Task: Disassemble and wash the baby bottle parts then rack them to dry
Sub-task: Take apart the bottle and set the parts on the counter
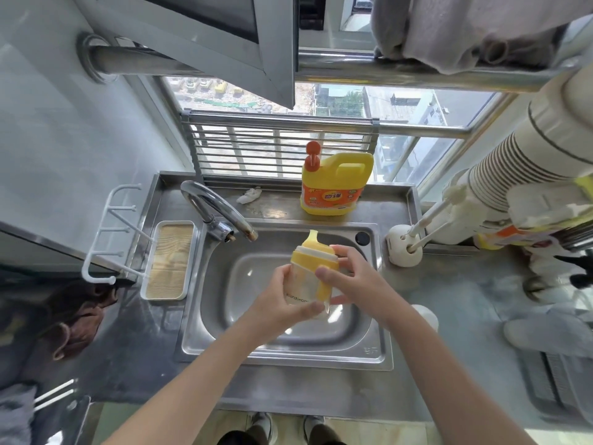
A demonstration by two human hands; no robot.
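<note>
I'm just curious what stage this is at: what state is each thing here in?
baby bottle: assembled, yellow top on, held over the sink
faucet: off, no water running
dish soap jug: upright, pump cap on
left hand: grips the bottle's clear body
right hand: grips the yellow collar

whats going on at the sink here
A person holds a baby bottle over the steel sink with both hands. The left hand grips the clear body near its base, and the right hand grips around the yellow collar. The bottle is still in one piece with its spout on. No water shows at the tap. A yellow detergent jug stands behind the basin.
</note>
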